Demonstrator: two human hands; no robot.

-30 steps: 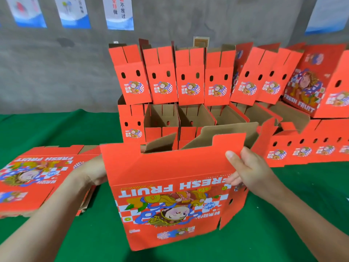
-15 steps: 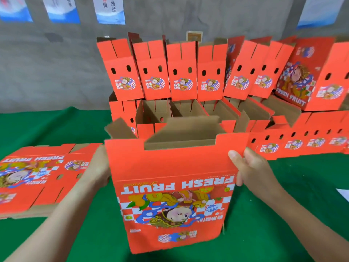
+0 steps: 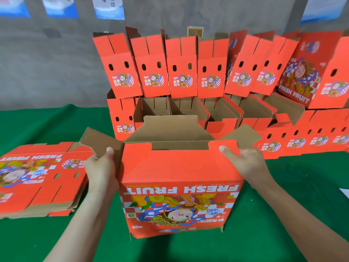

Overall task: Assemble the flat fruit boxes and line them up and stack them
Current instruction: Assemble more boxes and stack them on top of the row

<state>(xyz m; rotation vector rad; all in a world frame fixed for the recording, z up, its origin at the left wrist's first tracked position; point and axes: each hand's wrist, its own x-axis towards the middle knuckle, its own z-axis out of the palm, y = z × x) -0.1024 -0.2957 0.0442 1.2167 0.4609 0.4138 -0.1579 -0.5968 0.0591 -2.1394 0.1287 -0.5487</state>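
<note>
A red fruit box (image 3: 179, 186) printed FRESH FRUIT upside down stands opened into a square tube on the green table (image 3: 56, 241) in front of me. Its brown top flaps stick out to the left, right and back. My left hand (image 3: 101, 167) grips its left side at the left flap, thumb on the cardboard. My right hand (image 3: 247, 163) grips the upper right corner, thumb on the red front panel. A pile of flat boxes (image 3: 37, 178) lies to the left. Assembled boxes (image 3: 181, 72) stand in two stacked rows behind.
More assembled boxes (image 3: 306, 138) run along the right back of the table, with a larger box (image 3: 317, 72) leaning on top. A grey wall with posters (image 3: 109, 6) closes the back. A white scrap (image 3: 344, 191) shows at the right edge.
The box has been squared up and its side flaps spread outward. My left hand came from behind the box to its left flap; my right hand moved up onto the right corner.
</note>
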